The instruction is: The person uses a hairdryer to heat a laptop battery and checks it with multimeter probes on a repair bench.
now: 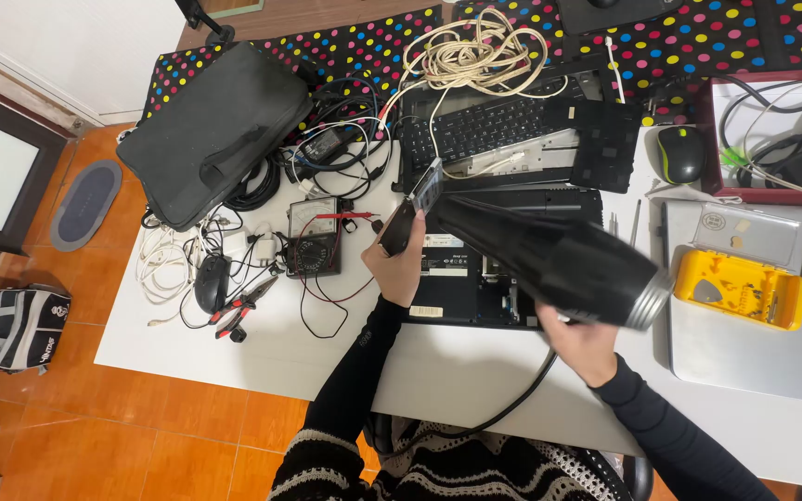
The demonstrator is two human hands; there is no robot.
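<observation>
Head view: two hands, one blower, one small part over an opened laptop

Two hands are seen over one white worktop. One black hot-air blower is held by the right hand; the grip is closed round the handle below the body, and only the upper part of that hand shows beneath the barrel. The blower lies nearly level, its narrow nozzle directed left and far, its grey ringed rear end to the right. One black cable is seen running from it toward the near edge.

One small dark flat part is held upright by the left hand, pinched between thumb and fingers, just beside the nozzle tip; whether the two touch cannot be told. Both are held above one opened black laptop base.

Farther off, one black keyboard panel and one coil of cream cable are laid. To the left, one analogue meter, one pair of red-handled pliers and one black laptop bag are counted. Two computer mice are seen: one black at left, one with green trim at right. One yellow bit case is set open at right.
</observation>
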